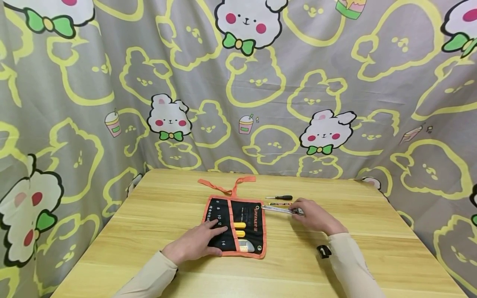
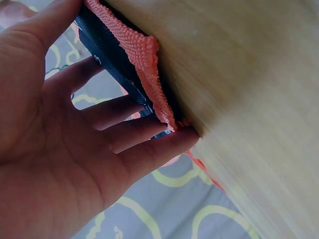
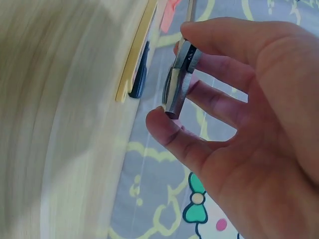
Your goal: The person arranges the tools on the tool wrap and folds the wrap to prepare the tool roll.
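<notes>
A black tool pouch [image 1: 246, 209] with orange trim lies unrolled on the table in the head view. My left hand [image 1: 193, 243] rests on its left part, fingers spread and fairly straight over the printed numbers. In the left wrist view, fingertips meet the pouch's orange edge [image 2: 147, 59]. At the pouch's upper right, my right hand [image 1: 312, 216] pinches the head end of a silvery adjustable wrench [image 1: 277, 210], whose handle end overlaps the pouch's right edge. The right wrist view has the wrench head [image 3: 178, 87] between thumb and fingers.
Two yellow handles [image 1: 240, 229] and a grey-yellow tool [image 1: 246, 246] sit in the pouch pockets. Beyond the wrench lie a black-handled screwdriver [image 1: 284, 198] and a slim yellow item [image 1: 275, 204]. A small black object [image 1: 323, 251] is beside the right sleeve. Orange ties [image 1: 232, 188] stretch behind the pouch.
</notes>
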The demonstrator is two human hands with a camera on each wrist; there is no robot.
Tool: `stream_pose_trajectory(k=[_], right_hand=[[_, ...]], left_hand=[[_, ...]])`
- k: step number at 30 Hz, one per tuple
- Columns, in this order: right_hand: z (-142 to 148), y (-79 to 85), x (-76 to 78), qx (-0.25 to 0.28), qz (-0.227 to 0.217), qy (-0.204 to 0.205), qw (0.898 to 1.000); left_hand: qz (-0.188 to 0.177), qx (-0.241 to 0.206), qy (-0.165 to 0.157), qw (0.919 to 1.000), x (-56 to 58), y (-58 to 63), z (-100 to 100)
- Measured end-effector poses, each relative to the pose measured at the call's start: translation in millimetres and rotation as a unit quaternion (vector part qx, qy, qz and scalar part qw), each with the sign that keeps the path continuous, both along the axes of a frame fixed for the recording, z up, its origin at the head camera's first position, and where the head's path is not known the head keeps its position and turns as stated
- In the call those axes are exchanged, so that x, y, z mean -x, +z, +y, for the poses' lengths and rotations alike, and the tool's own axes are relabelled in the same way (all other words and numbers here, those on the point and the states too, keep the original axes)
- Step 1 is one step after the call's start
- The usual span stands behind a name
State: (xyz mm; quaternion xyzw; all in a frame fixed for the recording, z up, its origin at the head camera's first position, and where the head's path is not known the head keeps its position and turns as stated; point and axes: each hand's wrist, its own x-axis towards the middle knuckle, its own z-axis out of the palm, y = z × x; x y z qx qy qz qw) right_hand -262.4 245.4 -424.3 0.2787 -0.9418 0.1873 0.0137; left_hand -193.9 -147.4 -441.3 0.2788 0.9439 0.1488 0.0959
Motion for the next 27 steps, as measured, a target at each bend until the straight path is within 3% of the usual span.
stream_pose_trajectory(k=[17,27], right_hand=[[-43,-13.1,-3.4,-0.004,0.011,0.077,0.997],[-63,-18.0,-6.4,-0.020,0.025,0.058,0.998]], left_hand=[[0.000,0.004,0.001,1.0000,0.5,-0.1,1],[-0.003,0.004,0.001,1.0000,1.5,-0.9,0]])
